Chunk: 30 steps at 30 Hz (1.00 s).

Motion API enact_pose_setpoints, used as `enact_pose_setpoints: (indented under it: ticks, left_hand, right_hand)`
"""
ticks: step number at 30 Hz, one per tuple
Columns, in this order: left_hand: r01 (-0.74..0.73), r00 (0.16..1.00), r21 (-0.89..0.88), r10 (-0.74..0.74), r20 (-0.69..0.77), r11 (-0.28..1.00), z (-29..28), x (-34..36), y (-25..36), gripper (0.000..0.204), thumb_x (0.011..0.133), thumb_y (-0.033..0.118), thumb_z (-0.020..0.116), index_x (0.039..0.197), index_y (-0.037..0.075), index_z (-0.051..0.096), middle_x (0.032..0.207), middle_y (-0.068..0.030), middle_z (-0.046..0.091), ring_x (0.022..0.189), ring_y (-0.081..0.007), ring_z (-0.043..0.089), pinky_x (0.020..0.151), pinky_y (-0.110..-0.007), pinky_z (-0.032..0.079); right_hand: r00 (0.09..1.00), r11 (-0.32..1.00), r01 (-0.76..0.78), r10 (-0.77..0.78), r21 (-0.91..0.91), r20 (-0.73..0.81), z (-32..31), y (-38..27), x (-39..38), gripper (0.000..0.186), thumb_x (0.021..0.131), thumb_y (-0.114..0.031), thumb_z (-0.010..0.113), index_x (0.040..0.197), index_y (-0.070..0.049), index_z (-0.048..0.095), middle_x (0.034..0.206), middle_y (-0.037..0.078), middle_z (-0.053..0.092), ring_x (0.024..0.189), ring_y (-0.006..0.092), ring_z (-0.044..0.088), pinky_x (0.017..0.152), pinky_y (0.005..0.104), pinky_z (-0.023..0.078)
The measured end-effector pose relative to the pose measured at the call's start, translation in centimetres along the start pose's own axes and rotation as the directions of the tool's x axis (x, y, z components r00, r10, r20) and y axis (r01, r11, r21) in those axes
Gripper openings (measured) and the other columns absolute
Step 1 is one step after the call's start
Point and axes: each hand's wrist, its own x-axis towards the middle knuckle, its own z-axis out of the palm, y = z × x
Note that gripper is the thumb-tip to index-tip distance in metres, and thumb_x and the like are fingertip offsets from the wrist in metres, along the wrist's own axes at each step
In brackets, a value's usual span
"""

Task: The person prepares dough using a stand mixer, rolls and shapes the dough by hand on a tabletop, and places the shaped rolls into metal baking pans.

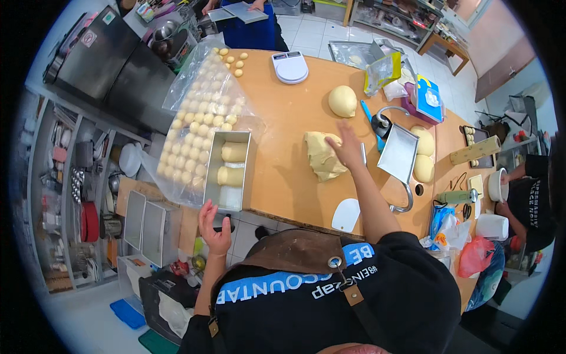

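On the wooden table lies a rough lump of pale yellow dough point(323, 156). My right hand point(348, 146) is at its right side, fingers stretched out and slightly blurred; whether it presses the dough I cannot tell. My left hand point(215, 229) is raised just in front of the near end of a long metal loaf pan point(246, 168), fingers apart and holding nothing. Inside the pan sit two rolled dough pieces point(230, 176), with bare pan bottom at the near end. A white dough scraper point(346, 215) lies near the table's front edge. Beyond the lump rests a smooth dough ball point(342, 101).
Many small dough balls point(191, 137) lie under clear plastic at left. A white kitchen scale point(290, 67) stands at the back. To the right are an empty metal pan point(398, 153), larger dough rounds point(424, 169) and a green bottle point(457, 196). A co-worker holds a white bowl point(498, 185).
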Motion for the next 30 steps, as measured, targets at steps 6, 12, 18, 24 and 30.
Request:
enact_pose_setpoints:
  ticks: [6, 12, 18, 24, 30]
  left_hand:
    - [0.01, 0.995, -0.085, -0.019, -0.101, 0.996, -2.7, -1.6, -2.1, 0.037, 0.078, 0.009, 0.064, 0.114, 0.002, 0.056, 0.124, -0.0192, 0.052, 0.103, -0.0315, 0.054, 0.091, -0.04, 0.043]
    - [-0.071, 0.993, -0.055, 0.066, -0.098, 0.996, -10.2, -2.6, -3.7, 0.033, 0.075, 0.008, 0.067, 0.107, 0.003, 0.061, 0.119, -0.016, 0.056, 0.098, -0.0295, 0.057, 0.088, -0.038, 0.044]
    - [0.14, 0.955, -0.027, -0.142, -0.26, 0.99, -17.8, -7.8, -7.6, 0.027, 0.075, 0.007, 0.066, 0.102, 0.005, 0.062, 0.115, -0.0138, 0.058, 0.098, -0.0281, 0.057, 0.087, -0.037, 0.045]
    - [0.215, 0.947, 0.059, -0.193, -0.256, 0.975, -22.7, -12.6, -9.8, 0.024, 0.074, 0.007, 0.066, 0.098, 0.005, 0.063, 0.106, -0.0113, 0.059, 0.096, -0.028, 0.057, 0.085, -0.037, 0.045]
    - [0.318, 0.894, 0.138, -0.248, -0.373, 0.938, -25.1, -14.6, -12.4, 0.022, 0.074, 0.007, 0.066, 0.095, 0.006, 0.063, 0.102, -0.0111, 0.058, 0.094, -0.0289, 0.056, 0.084, -0.037, 0.045]
  right_hand:
    - [0.952, 0.961, 0.168, -0.216, -0.22, -0.216, 5.2, -0.1, -6.2, 0.073, 0.081, -0.045, 0.064, 0.139, -0.009, 0.037, 0.146, 0.016, 0.03, 0.134, 0.0382, 0.028, 0.108, 0.0457, 0.027]
    - [0.996, 0.941, -0.056, 0.075, -0.333, 0.043, 3.4, -5.6, -3.5, 0.067, 0.083, -0.041, 0.062, 0.137, -0.01, 0.038, 0.14, 0.015, 0.04, 0.131, 0.0293, 0.036, 0.106, 0.0473, 0.03]
    - [0.986, 0.986, 0.012, 0.016, 0.166, -0.166, 9.0, -12.1, -7.7, 0.045, 0.082, -0.023, 0.066, 0.121, -0.006, 0.053, 0.124, 0.017, 0.053, 0.114, 0.0298, 0.052, 0.092, 0.0403, 0.043]
    - [0.95, 0.952, 0.305, -0.305, 0.012, 0.073, 14.1, -20.7, -11.2, 0.035, 0.078, -0.02, 0.069, 0.109, -0.005, 0.059, 0.108, 0.016, 0.061, 0.099, 0.0304, 0.06, 0.081, 0.0391, 0.047]
    - [0.99, 0.965, 0.142, -0.142, -0.219, 0.016, 9.2, -17.5, -10.1, 0.036, 0.08, -0.029, 0.067, 0.106, -0.005, 0.061, 0.101, 0.015, 0.064, 0.094, 0.0306, 0.063, 0.081, 0.0389, 0.049]
